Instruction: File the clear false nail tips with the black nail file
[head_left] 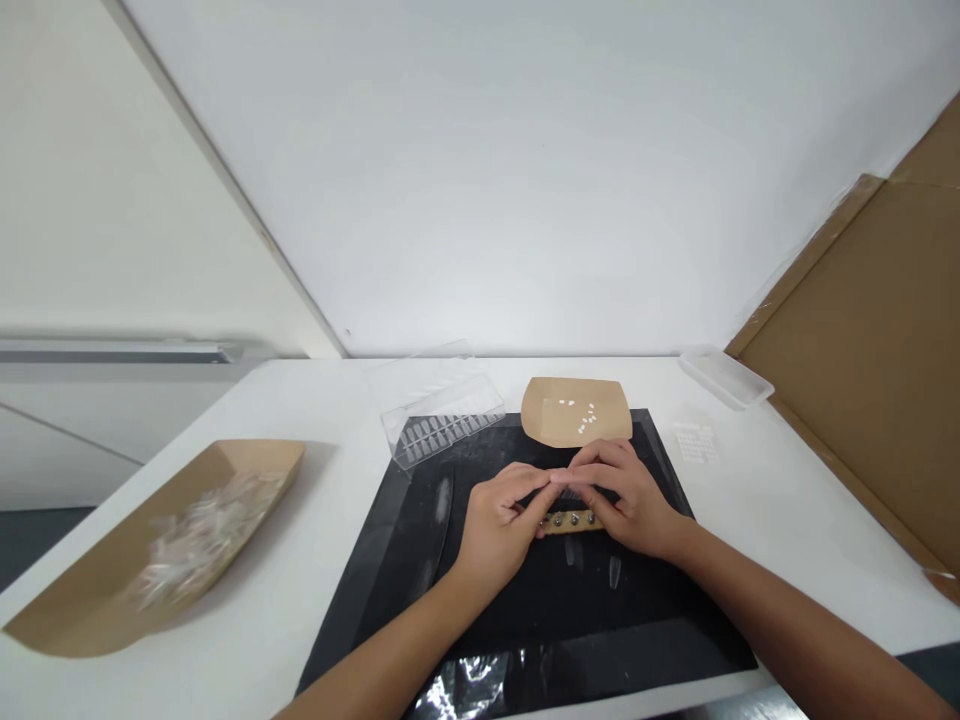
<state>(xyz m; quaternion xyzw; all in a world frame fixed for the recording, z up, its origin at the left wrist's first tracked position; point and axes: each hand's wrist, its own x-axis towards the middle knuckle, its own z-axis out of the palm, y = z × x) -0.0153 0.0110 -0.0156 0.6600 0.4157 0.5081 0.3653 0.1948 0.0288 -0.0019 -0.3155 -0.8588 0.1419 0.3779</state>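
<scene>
Viewed from my remote station: left hand [499, 525] and right hand [626, 500] curled together, fingertips meeting above a tan strip with metal studs [570, 522], which lies on a black mat [525, 640]. Grip cannot be told; anything pinched is hidden. A kraft paper tray [576, 410] holding small white pieces overlaps the mat's far edge
</scene>
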